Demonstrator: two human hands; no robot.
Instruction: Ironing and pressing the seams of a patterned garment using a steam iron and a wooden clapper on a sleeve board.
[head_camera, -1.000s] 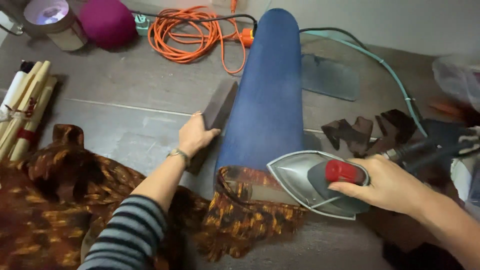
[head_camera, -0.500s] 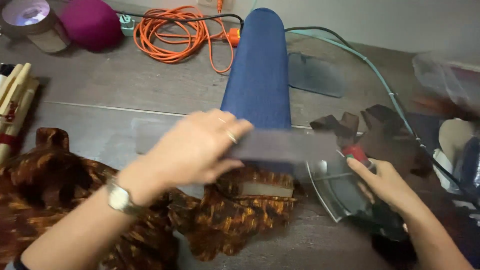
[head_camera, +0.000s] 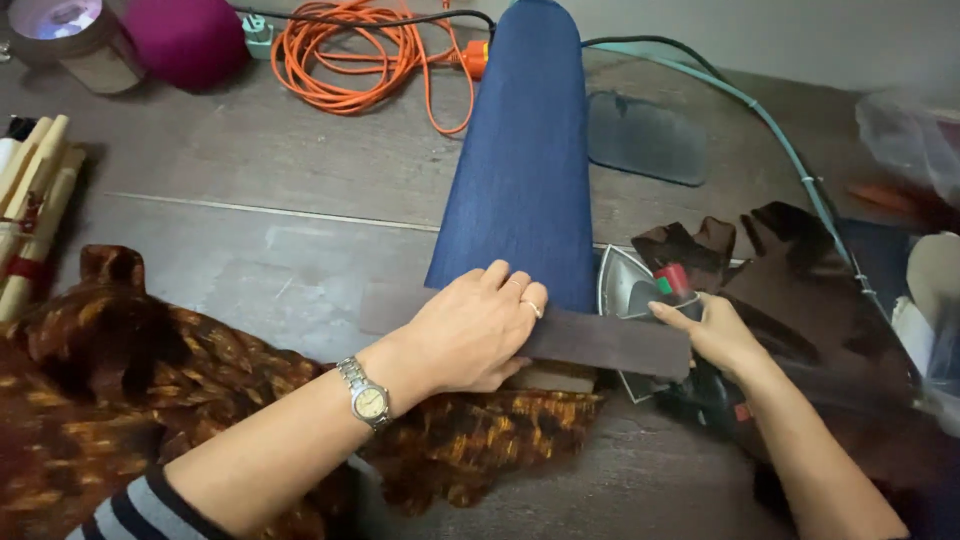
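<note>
Both hands are seen at a dark brown strip of cloth (head_camera: 600, 342) that is laid crosswise over the near end of a blue sleeve board (head_camera: 522, 170). The left hand (head_camera: 470, 335) is pressed flat on the strip, fingers spread and lying along it, palm down; nothing is gripped. A wristwatch (head_camera: 366, 397) is worn on that wrist, and a striped sleeve (head_camera: 135, 508) is seen at 7 o'clock of the frame. The right hand (head_camera: 715, 335) is placed at the strip's right end, at 3 o'clock from the left hand, fingers loosely curled with the tips touching the strip's edge; whether the strip is pinched cannot be told.

An iron (head_camera: 640, 290) with a red knob is stood just behind the right hand, at 12 o'clock from it, its soleplate facing the board. Brown-and-orange patterned fabric (head_camera: 150, 380) is spread from 9 o'clock to 6 o'clock of the left hand, one part of it tucked under the strip. Dark brown cloth pieces (head_camera: 790, 270) are lain at 2 o'clock of the right hand. An orange extension cord (head_camera: 350, 50) is coiled at 11 o'clock of the frame, on the wooden table (head_camera: 250, 200).
</note>
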